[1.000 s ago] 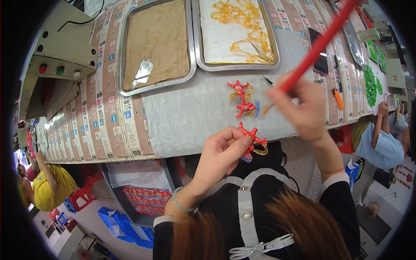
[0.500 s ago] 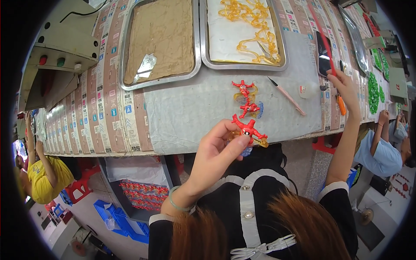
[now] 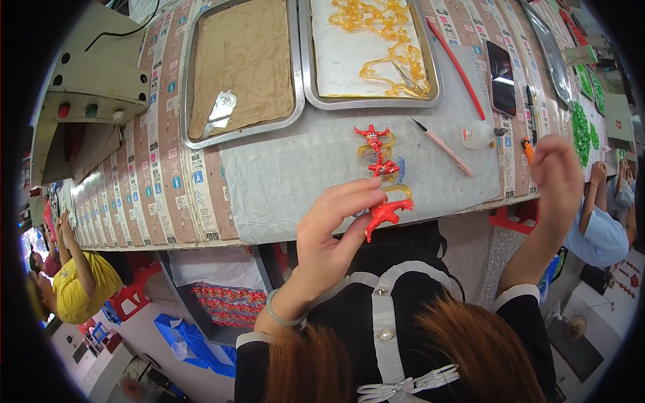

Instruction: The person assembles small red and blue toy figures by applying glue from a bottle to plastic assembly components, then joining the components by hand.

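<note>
My left hand (image 3: 339,225) is closed on a small red plastic figure (image 3: 388,216) with outstretched limbs, pinched between thumb and fingers just over the table's near edge. A clear yellow loop shows behind that figure. Beyond it on the grey sheet lie two similar red figures, a far one (image 3: 373,137) and a nearer one (image 3: 384,168), with clear yellow and blue parts at them. My right hand (image 3: 559,178) is off to the right, blurred, its fingers curled and nothing visible in them. A long thin red stick (image 3: 458,70) lies beside the right-hand tray.
Two metal trays stand at the back: one with a brown layer (image 3: 248,67), one with clear yellow pieces (image 3: 376,20). A pink-handled craft knife (image 3: 445,149), small clear bottle (image 3: 476,136) and phone (image 3: 500,79) lie right. A drawer below (image 3: 228,302) holds red pieces. Co-workers sit at both sides.
The red stick has left my right hand and now lies on the table; that hand has come back toward me. The figure in my left hand has been turned over.
</note>
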The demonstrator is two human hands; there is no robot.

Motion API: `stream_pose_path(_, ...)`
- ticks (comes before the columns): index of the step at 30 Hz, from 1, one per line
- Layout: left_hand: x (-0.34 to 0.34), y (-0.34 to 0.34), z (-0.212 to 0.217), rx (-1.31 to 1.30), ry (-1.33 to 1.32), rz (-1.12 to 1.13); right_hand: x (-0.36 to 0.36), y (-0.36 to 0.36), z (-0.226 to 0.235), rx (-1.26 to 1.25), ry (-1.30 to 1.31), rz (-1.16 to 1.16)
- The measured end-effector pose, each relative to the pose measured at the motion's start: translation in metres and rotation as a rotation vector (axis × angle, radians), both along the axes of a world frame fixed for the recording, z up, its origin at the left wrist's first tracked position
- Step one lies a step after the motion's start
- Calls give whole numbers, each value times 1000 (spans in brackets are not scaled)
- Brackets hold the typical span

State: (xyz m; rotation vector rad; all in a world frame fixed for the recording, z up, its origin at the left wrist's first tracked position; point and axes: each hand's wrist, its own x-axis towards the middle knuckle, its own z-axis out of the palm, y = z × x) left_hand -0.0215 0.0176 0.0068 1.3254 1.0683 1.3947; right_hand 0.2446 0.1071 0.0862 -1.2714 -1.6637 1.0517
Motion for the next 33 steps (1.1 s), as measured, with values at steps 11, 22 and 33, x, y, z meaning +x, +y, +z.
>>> stream_pose_path(11,-8,-9,-2,214,364,277,-113,-37,-48,120,-102,443)
stream_pose_path(22,-13,-14,5,357,528,357,-125,-38,-65,-141,252,434)
stream_pose_path(33,-9,-19,25,215,457,401,-126,-34,-80,-579,702,501)
